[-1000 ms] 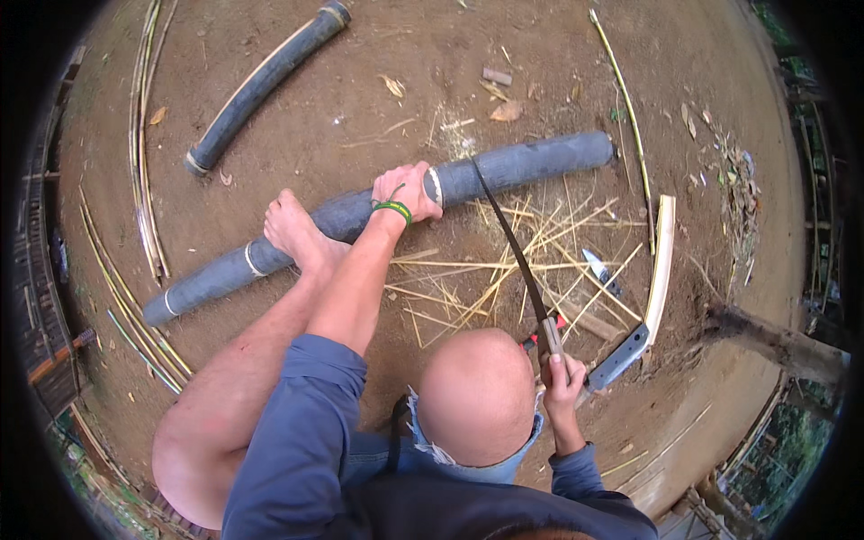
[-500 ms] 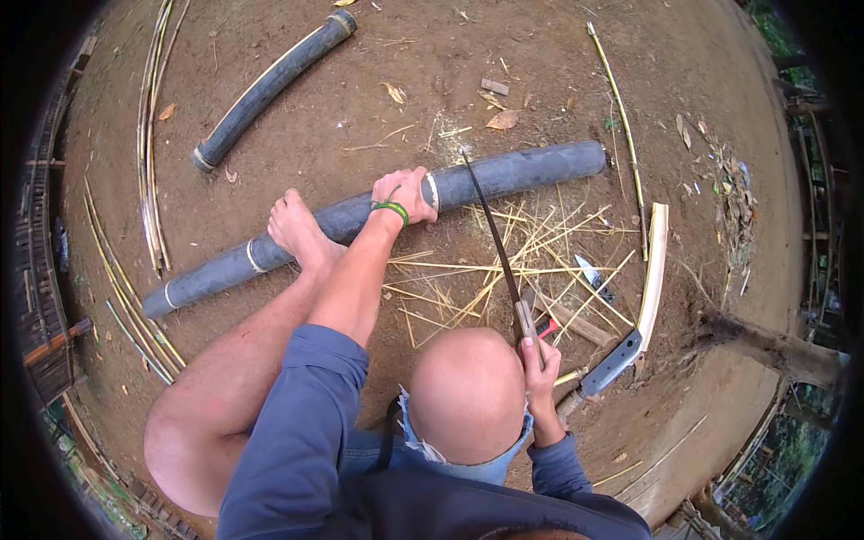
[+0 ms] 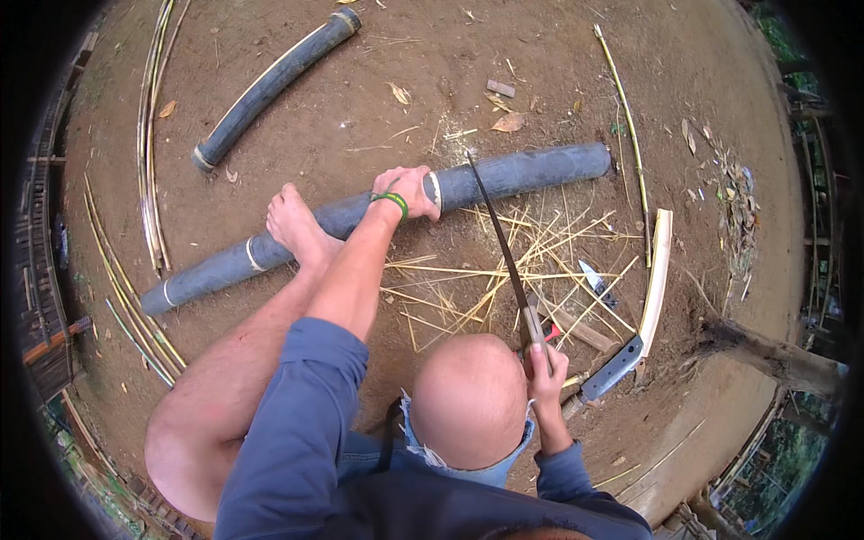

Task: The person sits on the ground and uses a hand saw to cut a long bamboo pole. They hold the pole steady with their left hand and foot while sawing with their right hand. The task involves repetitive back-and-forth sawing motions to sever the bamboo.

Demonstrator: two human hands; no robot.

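A long dark bamboo pole (image 3: pixel 531 171) lies slantwise on the dirt. My left hand (image 3: pixel 409 191) is wrapped over it, just left of a pale ring at a joint. My bare left foot (image 3: pixel 301 225) rests on the pole farther left. In my right hand (image 3: pixel 545 373), beside my knee, is the handle of a handsaw (image 3: pixel 501 236). Its dark narrow blade crosses over the pole to the right of the pale ring, tip pointing away from me. Whether the teeth have entered the bamboo cannot be made out.
Thin split strips (image 3: pixel 531 261) lie scattered under the blade. A large knife (image 3: pixel 615 367), a smaller knife (image 3: pixel 594 277) and a pale split bamboo length (image 3: pixel 655 270) lie at right. A shorter bamboo piece (image 3: pixel 274 85) is at far left, near long thin sticks (image 3: pixel 146 135).
The saw and my right hand have shifted slightly back toward me. My left hand and foot keep their places on the pole; the whole view has shifted a little.
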